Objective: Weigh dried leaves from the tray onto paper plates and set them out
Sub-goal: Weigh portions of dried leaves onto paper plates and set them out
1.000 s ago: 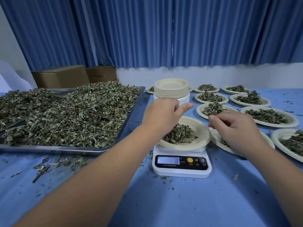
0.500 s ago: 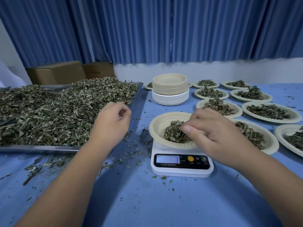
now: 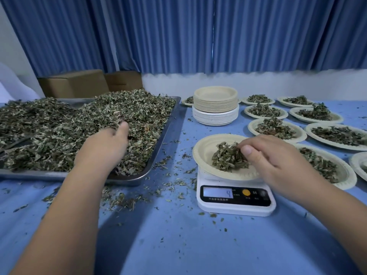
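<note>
The curtain (image 3: 178, 34) is deep blue with straight vertical folds, the wall (image 3: 258, 84) under it is white, and the tablecloth (image 3: 178, 245) is a lighter blue, speckled with small green-brown crumbs. The dried leaves (image 3: 59, 132) are dull olive green mixed with brown, in a tray (image 3: 158, 147) of grey shining metal, before brown boxes (image 3: 73, 84). The plate (image 3: 204, 153) is cream, the scale (image 3: 236, 210) white with a black panel (image 3: 218, 199) and an orange button (image 3: 246, 192), and the stack of plates (image 3: 215, 104) is beige above, white below.
</note>
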Tool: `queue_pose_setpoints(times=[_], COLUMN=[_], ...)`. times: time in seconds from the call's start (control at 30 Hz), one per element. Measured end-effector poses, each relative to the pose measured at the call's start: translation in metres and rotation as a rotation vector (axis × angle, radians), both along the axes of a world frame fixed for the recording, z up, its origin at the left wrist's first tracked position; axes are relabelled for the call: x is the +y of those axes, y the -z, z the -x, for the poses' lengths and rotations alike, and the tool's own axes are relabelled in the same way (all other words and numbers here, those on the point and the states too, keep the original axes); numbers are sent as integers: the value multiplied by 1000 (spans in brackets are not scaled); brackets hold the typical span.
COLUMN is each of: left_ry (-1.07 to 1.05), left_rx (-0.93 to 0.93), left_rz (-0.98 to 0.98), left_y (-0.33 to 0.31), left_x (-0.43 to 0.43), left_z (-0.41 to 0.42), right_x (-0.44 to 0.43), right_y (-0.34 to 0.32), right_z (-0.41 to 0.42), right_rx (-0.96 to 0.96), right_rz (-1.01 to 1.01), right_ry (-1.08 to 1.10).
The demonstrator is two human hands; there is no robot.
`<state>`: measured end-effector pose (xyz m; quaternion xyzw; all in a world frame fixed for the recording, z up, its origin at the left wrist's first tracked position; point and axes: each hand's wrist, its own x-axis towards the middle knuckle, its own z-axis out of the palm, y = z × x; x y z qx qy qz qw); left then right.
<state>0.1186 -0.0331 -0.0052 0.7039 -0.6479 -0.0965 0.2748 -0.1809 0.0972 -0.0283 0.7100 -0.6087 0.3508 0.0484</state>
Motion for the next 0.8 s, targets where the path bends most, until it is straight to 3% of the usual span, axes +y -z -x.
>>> queue_pose_setpoints(times=[0.2,0.33,0.57,0.8], left_ry=[159,200,185,138], left_rx=[-204,-243,-147,-29], left_rz=[-322,-372,-310,-39], left_y=[2,0,6,9], left_x=[8,13,6,1], left_z=[5,9,8,5], right_x=[5,5,4,3], right_y=[-3,-2,-2,-1], right_z=[1,1,5,11], right_rx=[-96,-106,-125,-141], right_rz=[60,59,91,131], right_ry=[22,19,33,45])
